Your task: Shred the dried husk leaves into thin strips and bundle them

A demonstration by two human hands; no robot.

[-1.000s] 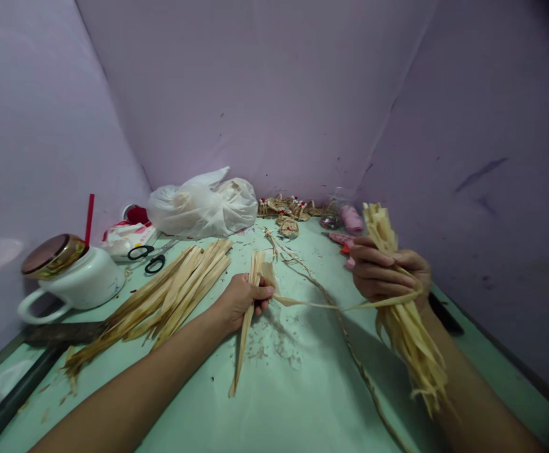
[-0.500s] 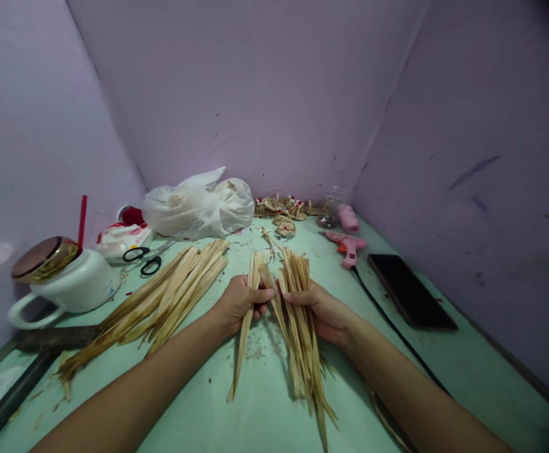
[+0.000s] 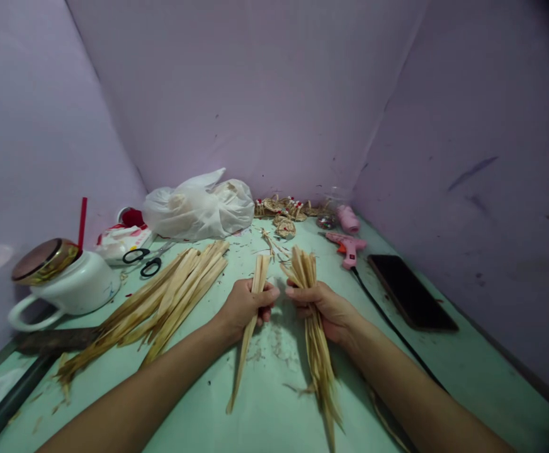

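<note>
Pale-straw, flat, tapering strips of dried plant fibre (image 3: 242, 358) are pinched between thumb and fingers of the left hand (image 3: 246, 307), tops projecting above, a narrow tail below. From where I stand, the right hand (image 3: 328, 308) grips a thicker yellowish bundle of dry strips (image 3: 322, 371), fingers closed around it, top fanned, lower end frayed. Both are over the mint-green worktop (image 3: 269, 421); the hands are apart.

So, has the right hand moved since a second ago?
Yes, leftward: the right hand partly hid the glue gun then; now it shows wholly left of the gun's handle.
</note>
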